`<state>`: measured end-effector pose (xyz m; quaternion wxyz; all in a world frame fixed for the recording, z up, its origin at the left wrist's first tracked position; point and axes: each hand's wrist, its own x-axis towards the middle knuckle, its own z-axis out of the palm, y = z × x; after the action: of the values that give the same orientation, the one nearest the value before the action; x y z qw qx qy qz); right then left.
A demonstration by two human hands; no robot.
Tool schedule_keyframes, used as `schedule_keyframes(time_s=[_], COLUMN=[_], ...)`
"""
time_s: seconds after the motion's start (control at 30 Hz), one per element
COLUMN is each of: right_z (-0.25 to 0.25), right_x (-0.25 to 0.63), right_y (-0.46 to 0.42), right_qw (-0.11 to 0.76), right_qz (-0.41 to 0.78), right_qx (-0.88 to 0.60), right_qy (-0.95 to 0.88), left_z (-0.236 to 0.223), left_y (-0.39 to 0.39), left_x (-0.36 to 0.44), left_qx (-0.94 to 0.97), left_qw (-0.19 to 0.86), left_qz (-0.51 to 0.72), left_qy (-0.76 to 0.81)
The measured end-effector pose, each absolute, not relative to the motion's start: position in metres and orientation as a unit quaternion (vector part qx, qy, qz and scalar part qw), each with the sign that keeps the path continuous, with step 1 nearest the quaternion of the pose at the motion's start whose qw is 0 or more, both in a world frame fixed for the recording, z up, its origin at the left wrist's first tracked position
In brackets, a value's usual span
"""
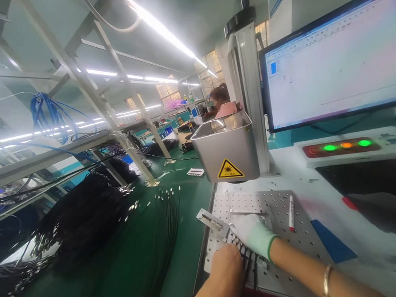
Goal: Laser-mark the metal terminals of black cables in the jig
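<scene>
My left hand (226,267), bare, sits at the bottom centre with its fingers curled down onto a few black cables (249,265) that run toward me. Just beyond it my right hand (252,233), in a white glove with a green cuff, presses with fingers together on the far ends of the same cables. Its fingertips touch a small metal fixture (212,222) at the left edge of the perforated metal plate (248,201). My right wrist wears a gold bracelet (326,282).
A grey laser head (229,150) with a yellow warning sign hangs above the plate. A red-and-white pen (291,212) lies on the plate. A monitor (339,62) and a lit button panel (344,147) stand at the right. Black cable bundles (83,218) cover the green bench (188,209). A person in pink (224,105) works far off.
</scene>
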<state>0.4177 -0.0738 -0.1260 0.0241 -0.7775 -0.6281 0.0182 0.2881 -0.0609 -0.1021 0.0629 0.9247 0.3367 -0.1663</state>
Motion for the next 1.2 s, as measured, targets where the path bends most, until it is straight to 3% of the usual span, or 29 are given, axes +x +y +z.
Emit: schedule_keyframes(time_s=[0.3, 0.57, 0.73, 0.9, 1.2], right_z=[-0.116, -0.123, -0.127, -0.120, -0.115], right_x=[0.416, 0.418, 0.420, 0.423, 0.433], right_y=[-0.077, -0.074, -0.074, -0.078, -0.084], right_qw=[0.049, 0.051, 0.047, 0.044, 0.028], right_qz=[0.033, 0.038, 0.031, 0.038, 0.052], right_qx=[-0.788, -0.787, -0.786, -0.789, -0.768], right_qy=[-0.612, -0.613, -0.616, -0.612, -0.638], left_z=[-0.112, -0.109, -0.115, -0.120, -0.116], left_y=[-0.076, -0.072, -0.072, -0.068, -0.066], left_x=[0.286, 0.286, 0.271, 0.260, 0.257], left_qx=[0.927, 0.929, 0.944, 0.978, 0.965], left_qw=[-0.038, -0.016, -0.014, 0.057, 0.195], left_qz=[-0.131, -0.152, -0.055, 0.012, 0.068], left_qy=[0.349, 0.337, 0.324, 0.199, 0.165])
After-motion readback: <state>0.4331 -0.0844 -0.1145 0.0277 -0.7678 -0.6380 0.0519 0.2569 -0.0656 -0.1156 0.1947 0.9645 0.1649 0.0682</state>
